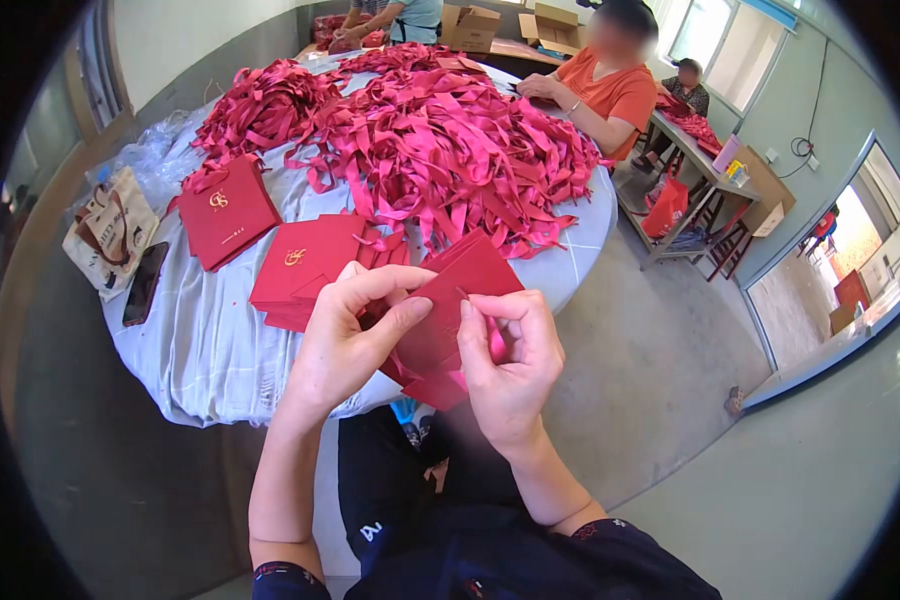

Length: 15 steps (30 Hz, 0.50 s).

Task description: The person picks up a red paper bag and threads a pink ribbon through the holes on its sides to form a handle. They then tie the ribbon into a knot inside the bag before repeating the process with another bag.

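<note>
Between my hands, above the table's front edge, is a red paper bag (pixel 432 345) with pink ribbon about it. My left hand (pixel 362 318) grips its upper left part, thumb on the front face. The fingers of my right hand (pixel 510 355) pinch something small at the bag's face, with pink ribbon beside the palm; whether it is the ribbon's end I cannot make out. A stack of red bags with gold lettering (pixel 305 262) lies just beyond my left hand. Another stack of red bags (pixel 228 215) is farther left.
A big heap of pink ribbons (pixel 450 140) covers the middle of the round table (pixel 200 370). A phone (pixel 146 284), a cloth bag (pixel 113 235) and clear plastic (pixel 160 150) lie at left. A person in orange (pixel 610 90) sits at the far right edge; others are farther back.
</note>
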Each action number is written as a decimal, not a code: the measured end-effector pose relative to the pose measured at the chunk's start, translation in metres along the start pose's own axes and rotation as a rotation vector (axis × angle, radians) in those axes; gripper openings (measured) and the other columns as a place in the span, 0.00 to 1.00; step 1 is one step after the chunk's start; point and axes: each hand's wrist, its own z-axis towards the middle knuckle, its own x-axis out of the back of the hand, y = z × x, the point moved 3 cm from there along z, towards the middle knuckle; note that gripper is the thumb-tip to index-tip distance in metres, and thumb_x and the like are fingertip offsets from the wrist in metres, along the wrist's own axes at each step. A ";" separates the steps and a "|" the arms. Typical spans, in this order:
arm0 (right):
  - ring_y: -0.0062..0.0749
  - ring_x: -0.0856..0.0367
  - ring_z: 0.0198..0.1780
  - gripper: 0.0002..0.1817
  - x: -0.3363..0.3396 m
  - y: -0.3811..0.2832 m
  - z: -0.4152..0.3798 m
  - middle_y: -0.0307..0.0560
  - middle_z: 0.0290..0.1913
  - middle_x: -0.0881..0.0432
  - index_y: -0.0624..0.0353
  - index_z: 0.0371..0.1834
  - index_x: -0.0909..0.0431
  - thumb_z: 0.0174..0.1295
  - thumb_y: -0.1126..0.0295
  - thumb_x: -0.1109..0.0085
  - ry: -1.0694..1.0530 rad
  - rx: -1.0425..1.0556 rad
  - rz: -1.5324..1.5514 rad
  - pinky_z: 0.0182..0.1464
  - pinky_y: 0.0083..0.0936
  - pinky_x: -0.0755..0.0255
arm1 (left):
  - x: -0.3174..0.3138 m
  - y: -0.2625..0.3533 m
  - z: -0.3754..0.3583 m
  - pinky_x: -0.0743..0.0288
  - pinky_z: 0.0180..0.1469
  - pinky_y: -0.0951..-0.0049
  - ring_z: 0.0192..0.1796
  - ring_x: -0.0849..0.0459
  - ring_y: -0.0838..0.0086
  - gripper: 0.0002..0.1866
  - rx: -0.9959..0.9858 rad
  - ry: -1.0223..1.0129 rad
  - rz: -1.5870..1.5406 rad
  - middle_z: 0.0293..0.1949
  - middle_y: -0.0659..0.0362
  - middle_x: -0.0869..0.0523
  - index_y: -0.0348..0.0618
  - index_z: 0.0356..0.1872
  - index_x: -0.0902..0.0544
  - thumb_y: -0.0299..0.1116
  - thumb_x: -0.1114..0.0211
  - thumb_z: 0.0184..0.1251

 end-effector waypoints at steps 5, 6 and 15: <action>0.23 0.31 0.25 0.09 0.002 0.001 0.000 0.42 0.29 0.27 0.63 0.33 0.24 0.52 0.84 0.35 0.039 -0.008 -0.015 0.27 0.20 0.36 | -0.003 0.006 -0.001 0.38 0.35 0.80 0.31 0.32 0.82 0.11 -0.128 0.043 0.178 0.25 0.65 0.26 0.37 0.43 0.15 0.25 0.31 0.58; 0.25 0.30 0.25 0.09 0.003 -0.002 0.000 0.43 0.29 0.27 0.63 0.33 0.24 0.52 0.84 0.36 0.022 -0.018 -0.052 0.27 0.21 0.35 | -0.004 0.007 -0.002 0.38 0.35 0.80 0.31 0.32 0.82 0.11 -0.129 0.042 0.178 0.25 0.65 0.26 0.37 0.43 0.15 0.25 0.31 0.58; 0.15 0.34 0.24 0.06 0.007 -0.010 0.001 0.39 0.30 0.29 0.63 0.34 0.25 0.57 0.84 0.40 -0.052 0.079 -0.265 0.24 0.14 0.39 | -0.017 0.026 -0.008 0.42 0.43 0.68 0.31 0.32 0.72 0.09 -0.497 0.170 0.690 0.22 0.65 0.21 0.47 0.36 0.14 0.29 0.29 0.51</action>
